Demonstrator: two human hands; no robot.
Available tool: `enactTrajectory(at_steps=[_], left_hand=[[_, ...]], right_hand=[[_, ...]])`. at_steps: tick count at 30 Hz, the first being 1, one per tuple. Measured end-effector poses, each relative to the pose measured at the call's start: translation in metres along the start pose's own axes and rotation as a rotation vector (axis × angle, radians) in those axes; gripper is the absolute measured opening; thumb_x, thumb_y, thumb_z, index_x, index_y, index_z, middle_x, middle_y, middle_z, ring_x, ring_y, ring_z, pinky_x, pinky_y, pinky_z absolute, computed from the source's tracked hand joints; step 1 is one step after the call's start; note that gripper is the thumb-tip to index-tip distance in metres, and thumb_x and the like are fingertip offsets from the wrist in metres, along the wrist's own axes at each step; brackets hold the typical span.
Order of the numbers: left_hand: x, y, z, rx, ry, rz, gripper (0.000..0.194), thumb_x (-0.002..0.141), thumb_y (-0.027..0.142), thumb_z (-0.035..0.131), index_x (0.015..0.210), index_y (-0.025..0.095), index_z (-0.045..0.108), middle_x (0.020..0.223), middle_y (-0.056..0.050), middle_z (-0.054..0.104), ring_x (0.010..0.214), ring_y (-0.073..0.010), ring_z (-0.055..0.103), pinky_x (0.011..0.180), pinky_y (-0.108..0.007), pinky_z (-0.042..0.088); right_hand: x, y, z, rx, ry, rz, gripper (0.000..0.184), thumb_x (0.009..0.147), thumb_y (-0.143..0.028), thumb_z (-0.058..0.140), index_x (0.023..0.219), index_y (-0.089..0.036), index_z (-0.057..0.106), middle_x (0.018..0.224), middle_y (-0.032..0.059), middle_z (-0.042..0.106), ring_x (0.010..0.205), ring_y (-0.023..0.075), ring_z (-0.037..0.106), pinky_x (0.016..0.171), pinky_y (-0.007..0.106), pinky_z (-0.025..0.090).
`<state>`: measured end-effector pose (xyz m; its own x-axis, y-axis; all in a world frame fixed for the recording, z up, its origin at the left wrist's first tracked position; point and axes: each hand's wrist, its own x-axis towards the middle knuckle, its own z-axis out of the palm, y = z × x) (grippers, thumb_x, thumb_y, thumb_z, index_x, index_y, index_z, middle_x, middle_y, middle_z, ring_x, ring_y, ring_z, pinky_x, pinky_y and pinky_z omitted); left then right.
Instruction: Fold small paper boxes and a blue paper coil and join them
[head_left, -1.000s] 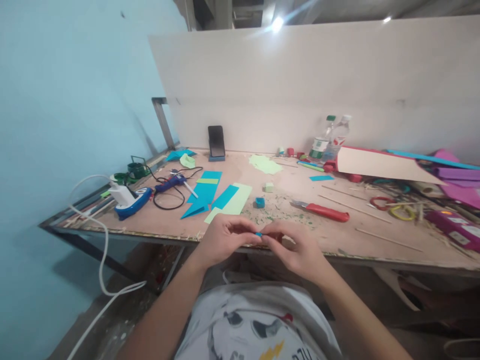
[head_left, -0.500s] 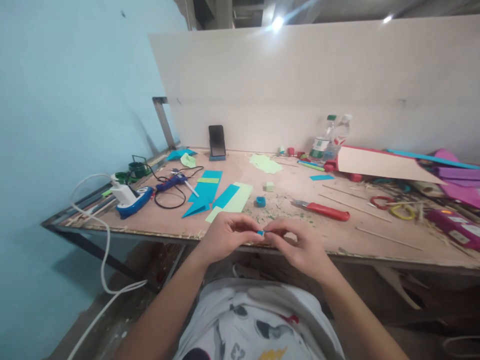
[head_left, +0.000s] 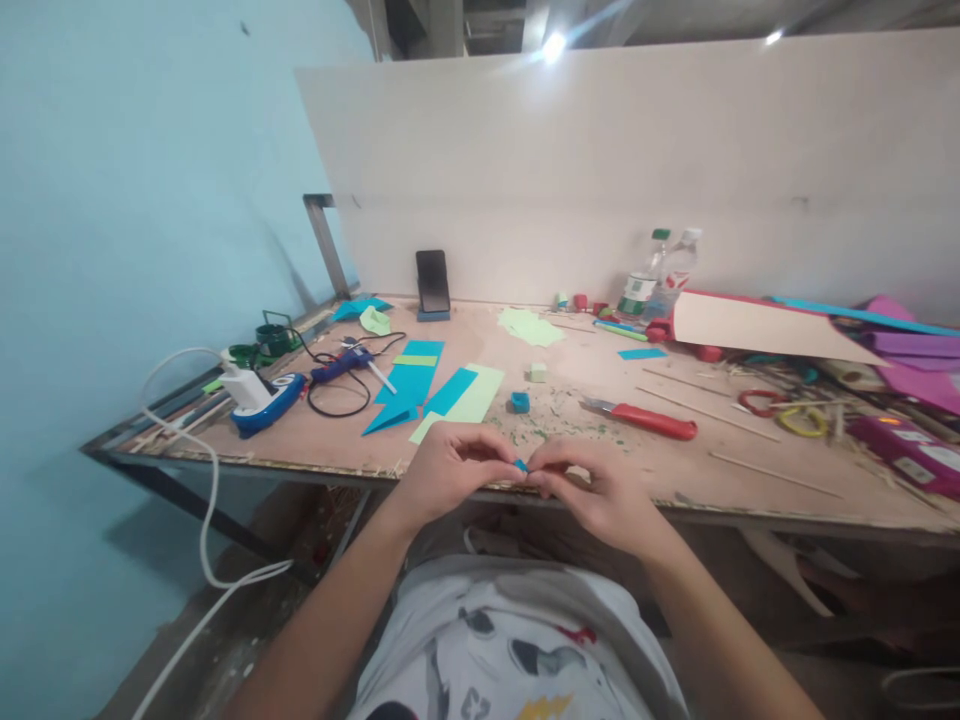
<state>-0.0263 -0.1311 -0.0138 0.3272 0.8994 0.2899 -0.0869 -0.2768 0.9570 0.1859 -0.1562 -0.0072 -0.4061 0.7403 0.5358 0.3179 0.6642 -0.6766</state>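
Observation:
Between my fingertips at the table's front edge is a small blue piece point(head_left: 521, 466), perhaps paper or foam; most of it is hidden. My left hand point(head_left: 459, 468) pinches it from the left, and my right hand point(head_left: 589, 485) pinches it from the right. Just beyond the hands sits a small blue cube-like block point(head_left: 520, 402), with a pale green cube point(head_left: 537, 373) behind it. A utility knife with a red handle point(head_left: 654, 420) lies to the right, blade out. Blue sheet point(head_left: 409, 380) and light green sheet point(head_left: 484, 395) pieces lie left of the cubes.
A purple glue gun point(head_left: 341, 367) with its black cord and a blue power strip point(head_left: 268, 403) are at left. A phone point(head_left: 433, 282) stands at the back. Bottles point(head_left: 640, 290), thin sticks point(head_left: 709, 412), scissors point(head_left: 802, 422) and coloured sheets crowd the right.
Both hands stay in almost the same place, still pinching. The small blue piece between the fingertips has turned slightly, and the fingers have shifted a little.

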Motion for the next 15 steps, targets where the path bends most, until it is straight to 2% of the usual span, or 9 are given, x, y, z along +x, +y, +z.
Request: enactTrajectory(at_steps=[10, 15], left_hand=[[-0.004, 0.0013, -0.0029, 0.0, -0.021, -0.002, 0.007, 0.068, 0.014, 0.089, 0.073, 0.017, 0.085, 0.072, -0.005, 0.081, 0.066, -0.0145, 0.071, 0.065, -0.02, 0.057], [-0.0045, 0.0011, -0.0041, 0.001, -0.034, -0.011, 0.007, 0.068, 0.016, 0.089, 0.074, 0.017, 0.085, 0.074, -0.006, 0.082, 0.066, -0.0154, 0.073, 0.065, -0.021, 0.058]], right_hand=[[0.002, 0.0007, 0.0009, 0.124, -0.011, 0.144, 0.01, 0.091, -0.019, 0.074, 0.082, -0.022, 0.078, 0.072, 0.0, 0.076, 0.063, 0.0142, 0.067, 0.061, 0.025, 0.053], [0.0031, 0.0014, 0.0008, 0.116, -0.01, 0.148, 0.009, 0.089, -0.021, 0.077, 0.08, -0.022, 0.078, 0.072, 0.0, 0.076, 0.064, 0.0148, 0.067, 0.061, 0.025, 0.052]])
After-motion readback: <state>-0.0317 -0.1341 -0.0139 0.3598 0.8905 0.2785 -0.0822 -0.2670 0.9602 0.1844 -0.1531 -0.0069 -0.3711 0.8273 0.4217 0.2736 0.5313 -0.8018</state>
